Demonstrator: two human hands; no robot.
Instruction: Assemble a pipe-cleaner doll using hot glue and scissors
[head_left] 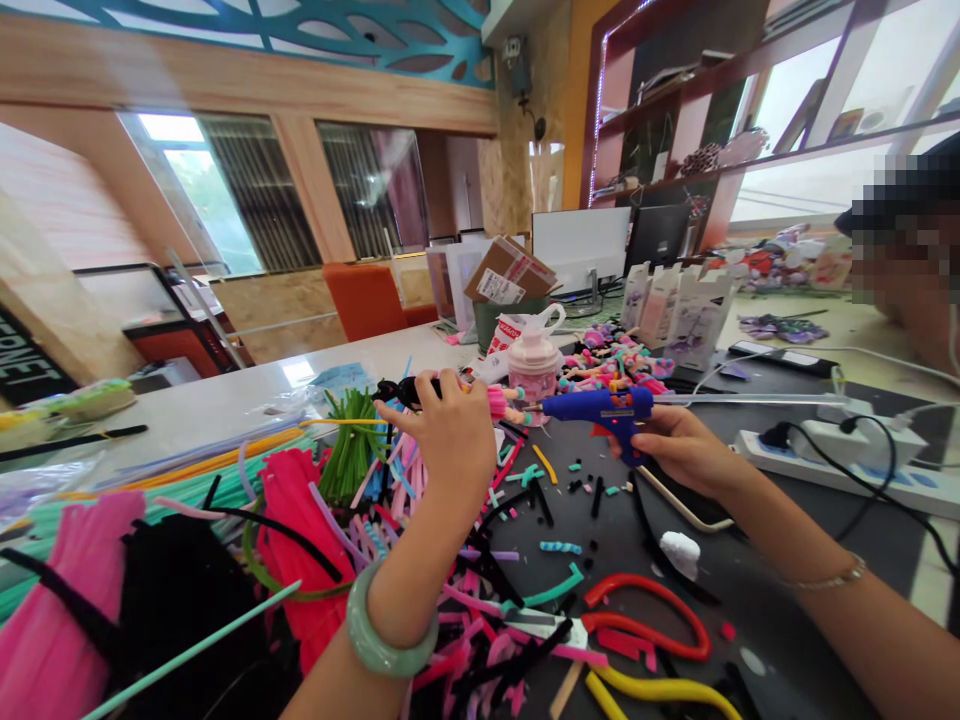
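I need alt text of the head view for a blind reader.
The right hand holds a blue glue gun, its nozzle near a pink craft piece in the left hand, above a dark table with colourful scraps and red-handled scissors.

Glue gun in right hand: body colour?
Blue glue gun body, best seen in the head view.

Left hand [454, 430] grips a small pink figure [497, 402]. Right hand [686, 450] holds a blue glue gun [607, 404], nozzle close to the figure. Below, red-handled scissors [701, 630] lie among cut scraps. Green stems [352, 450] bundled at left; pink cup [534, 362] behind the hands; power strip [825, 462] at right, plugs in.
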